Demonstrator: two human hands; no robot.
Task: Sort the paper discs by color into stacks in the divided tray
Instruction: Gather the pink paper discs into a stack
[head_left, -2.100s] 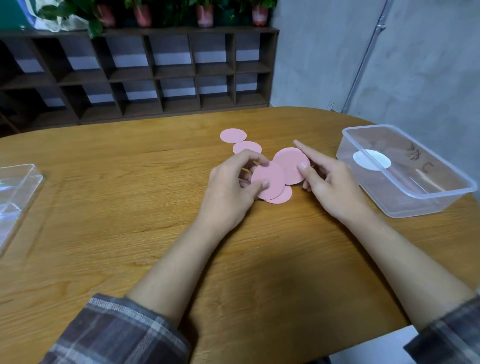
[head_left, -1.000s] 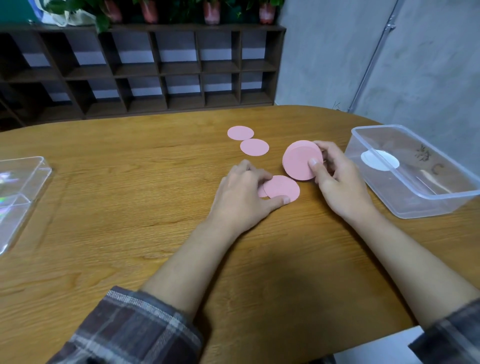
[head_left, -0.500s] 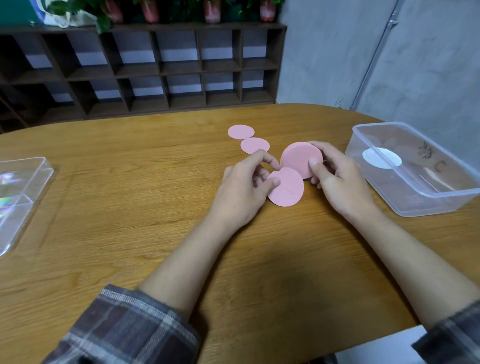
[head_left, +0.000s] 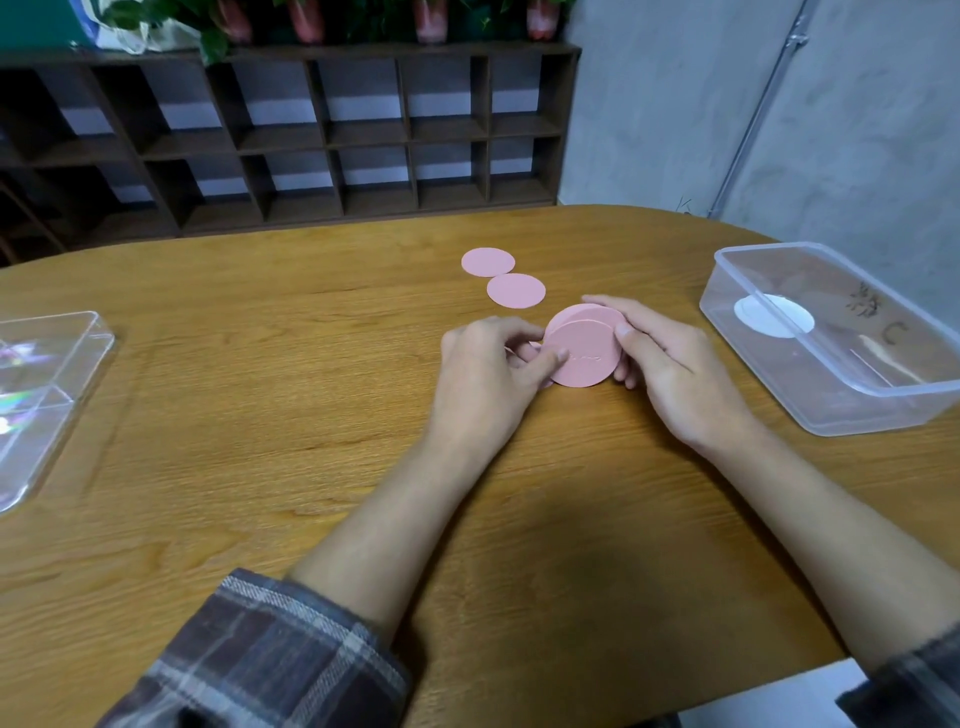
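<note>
Pinching one disc from both sides, your two grips meet near the middle of the bench (head_left: 260, 415). Your left grip (head_left: 488, 364) lays its thumb on the left edge of the front pink disc (head_left: 584, 356), with its curled fingers tucked behind. Your right grip (head_left: 670, 364) clamps the right edge, thumb on the face and fingers wrapped round the back. A rear pink disc (head_left: 574, 313) sits close behind the front one, shifted slightly up and away, so only its far rim shows. Both discs tilt their faces toward you. Whether their lower edge touches the wood cannot be told from this view. A pink sliver (head_left: 535, 344) peeks out by the left fingers, too little to identify.

Beyond your grips, the far loose disc (head_left: 488, 262) and the near loose disc (head_left: 516, 291) lie flat, edges touching or barely overlapping. On your right stands a clear tub (head_left: 878, 410) with a white disc (head_left: 774, 315) flat on its floor. The clear divided tray (head_left: 57, 364) sits at the left edge, cut off by the frame and well apart from the pink discs. A dark cubby shelf (head_left: 311, 135) lines the back wall.
</note>
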